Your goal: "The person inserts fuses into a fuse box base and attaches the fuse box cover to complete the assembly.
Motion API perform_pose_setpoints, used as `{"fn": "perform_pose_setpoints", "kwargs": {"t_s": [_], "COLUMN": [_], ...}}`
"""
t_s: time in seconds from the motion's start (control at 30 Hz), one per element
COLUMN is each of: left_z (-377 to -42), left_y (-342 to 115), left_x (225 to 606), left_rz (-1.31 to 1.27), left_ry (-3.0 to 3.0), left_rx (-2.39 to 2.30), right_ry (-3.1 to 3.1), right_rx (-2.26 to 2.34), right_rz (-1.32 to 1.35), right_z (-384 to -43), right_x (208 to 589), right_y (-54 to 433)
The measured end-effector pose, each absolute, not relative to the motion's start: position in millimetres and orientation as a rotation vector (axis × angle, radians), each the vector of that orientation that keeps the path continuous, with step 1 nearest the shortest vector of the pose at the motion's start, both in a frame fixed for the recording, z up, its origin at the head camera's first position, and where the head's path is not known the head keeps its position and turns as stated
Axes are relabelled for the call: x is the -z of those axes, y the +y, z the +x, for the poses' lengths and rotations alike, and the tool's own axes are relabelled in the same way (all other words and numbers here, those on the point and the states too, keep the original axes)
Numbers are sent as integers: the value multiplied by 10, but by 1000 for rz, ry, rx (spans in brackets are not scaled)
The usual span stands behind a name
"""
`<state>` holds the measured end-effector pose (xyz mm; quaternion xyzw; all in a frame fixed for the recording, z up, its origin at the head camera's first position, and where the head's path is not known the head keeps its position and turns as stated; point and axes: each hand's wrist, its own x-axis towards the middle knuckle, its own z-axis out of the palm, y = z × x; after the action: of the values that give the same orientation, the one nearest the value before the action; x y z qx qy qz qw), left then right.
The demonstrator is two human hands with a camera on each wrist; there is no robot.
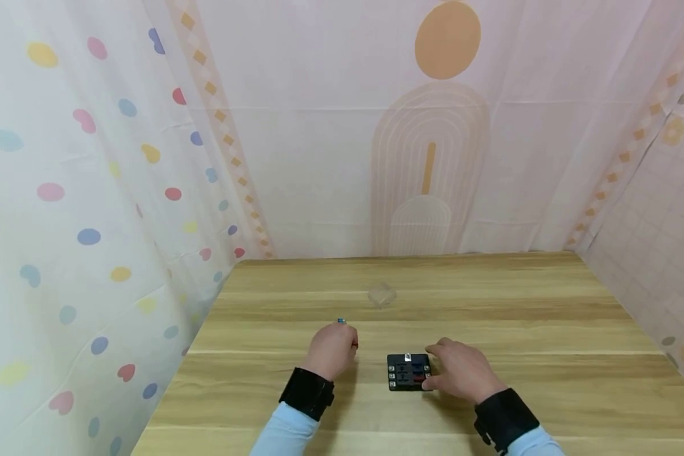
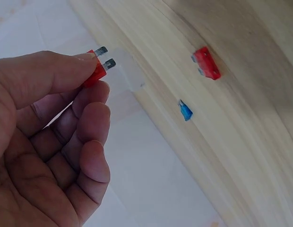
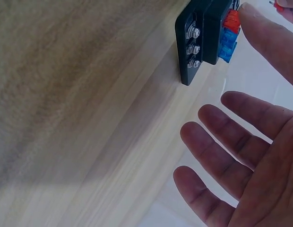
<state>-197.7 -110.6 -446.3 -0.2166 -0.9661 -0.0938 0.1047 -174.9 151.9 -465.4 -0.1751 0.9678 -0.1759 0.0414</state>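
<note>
My left hand (image 1: 333,349) pinches a red blade fuse (image 2: 97,71) between thumb and forefinger, its two metal blades pointing outward. The other fingers curl beneath. Beyond them on the table lie another red blade fuse (image 2: 207,63) and a blue blade fuse (image 2: 185,111). A black fuse block (image 1: 408,372) with silver screw terminals rests on the table to the right of this hand. My right hand (image 1: 460,368) is at the block's right side, fingers spread and relaxed, the thumb by a red fuse (image 3: 232,21) seated in the block. Blue fuses (image 3: 227,45) sit beside that one.
A clear plastic piece (image 1: 382,294) lies farther back on the wooden table (image 1: 507,304). Patterned curtains (image 1: 319,158) hang behind the table and along its left and right sides.
</note>
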Motion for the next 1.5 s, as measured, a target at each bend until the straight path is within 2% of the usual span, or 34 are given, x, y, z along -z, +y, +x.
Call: {"fn": "perform_pose_setpoints", "kwargs": {"t_s": [0.8, 1.5], "left_z": [-2035, -2032], "left_y": [-764, -493], "left_x": [4441, 4473], "left_rz": [-720, -892], "left_ry": [-2872, -2876], "left_rx": [274, 140], "right_ry": [2955, 2938], "right_rx": [502, 533], "right_rz": [-638, -701], "right_z": [-1811, -1838], "right_x": [4727, 4783], "right_y": [1463, 1406]}}
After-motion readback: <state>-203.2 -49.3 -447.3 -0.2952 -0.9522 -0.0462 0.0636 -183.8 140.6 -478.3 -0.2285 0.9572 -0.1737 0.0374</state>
